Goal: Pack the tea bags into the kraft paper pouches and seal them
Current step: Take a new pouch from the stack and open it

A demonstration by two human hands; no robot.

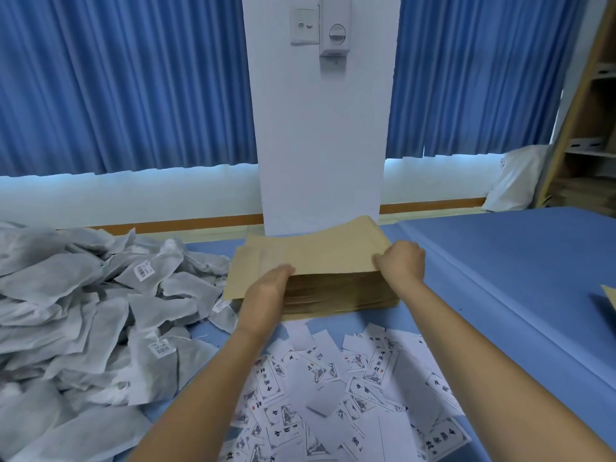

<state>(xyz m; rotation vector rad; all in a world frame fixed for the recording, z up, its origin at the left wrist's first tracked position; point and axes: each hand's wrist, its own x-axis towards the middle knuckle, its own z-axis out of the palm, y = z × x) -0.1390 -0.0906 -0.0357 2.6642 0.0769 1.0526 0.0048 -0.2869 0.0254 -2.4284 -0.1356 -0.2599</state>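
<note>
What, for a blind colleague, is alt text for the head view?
A person's left hand rests on a stack of kraft paper pouches while the right hand grips its top right edge. Grey tea bags are heaped at left, printed labels scattered in front, on a blue table.

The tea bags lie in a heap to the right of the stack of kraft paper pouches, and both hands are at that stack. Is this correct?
No. The head view shows the tea bags heaped to the left of the stack of kraft paper pouches, not the right. The left hand and the right hand are indeed both at that stack.
</note>
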